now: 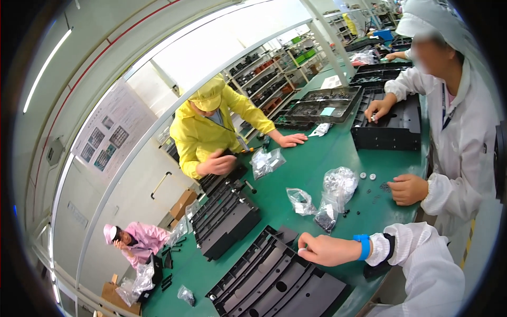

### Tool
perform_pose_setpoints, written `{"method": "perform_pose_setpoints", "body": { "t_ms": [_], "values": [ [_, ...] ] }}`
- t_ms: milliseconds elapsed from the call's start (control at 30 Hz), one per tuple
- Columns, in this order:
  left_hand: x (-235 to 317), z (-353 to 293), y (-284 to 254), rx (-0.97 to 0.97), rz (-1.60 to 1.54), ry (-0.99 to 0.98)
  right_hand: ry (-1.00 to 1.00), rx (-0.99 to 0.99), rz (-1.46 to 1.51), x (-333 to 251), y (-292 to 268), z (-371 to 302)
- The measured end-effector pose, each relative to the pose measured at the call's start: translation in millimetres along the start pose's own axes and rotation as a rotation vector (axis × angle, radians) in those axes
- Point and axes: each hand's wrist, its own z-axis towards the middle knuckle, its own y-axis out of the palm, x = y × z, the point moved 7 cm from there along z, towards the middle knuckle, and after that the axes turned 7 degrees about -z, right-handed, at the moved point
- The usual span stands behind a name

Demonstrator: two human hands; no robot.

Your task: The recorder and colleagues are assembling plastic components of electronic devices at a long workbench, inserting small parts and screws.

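Just below right hand, black panel; fingers curled, hold unclear; left hand unseen.

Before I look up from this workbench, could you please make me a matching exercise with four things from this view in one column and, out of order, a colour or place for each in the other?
Things:
1. Right hand
2. Wristband
3. Table
4. Two small discs

Colours or places:
A. Green
B. White
C. By the nearest black panel
D. Blue

Pairs: 1-C, 2-D, 3-A, 4-B.
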Motion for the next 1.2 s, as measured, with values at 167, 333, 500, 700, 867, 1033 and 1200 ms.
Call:
{"method": "perform_pose_setpoints", "body": {
  "t_ms": [167, 333, 500, 700, 867, 1033, 1200],
  "values": [
    [-21, 40, 10, -0.08, -0.163, -0.093, -0.076, 0.071, -0.029, -13, 4, -14],
    [-76, 58, 32, -0.058, -0.24, -0.32, -0.11, 0.063, -0.088, -27, 6, -18],
    [-171, 80, 50, -0.208, -0.196, -0.454, -0.097, 0.093, -0.106, -19, 5, -21],
    [-210, 86, 50, -0.151, -0.306, -0.533, -0.093, 0.052, -0.098, -28, 5, -25],
    [-222, 90, 47, -0.025, -0.447, -0.556, -0.097, 0.049, -0.111, -26, 9, -27],
    [-222, 88, 51, -0.074, -0.499, -0.544, -0.081, -0.019, -0.093, -40, 10, -32],
    [-210, 89, 53, -0.098, -0.427, -0.457, -0.042, -0.048, -0.057, -39, 17, -35]
  ]
}}
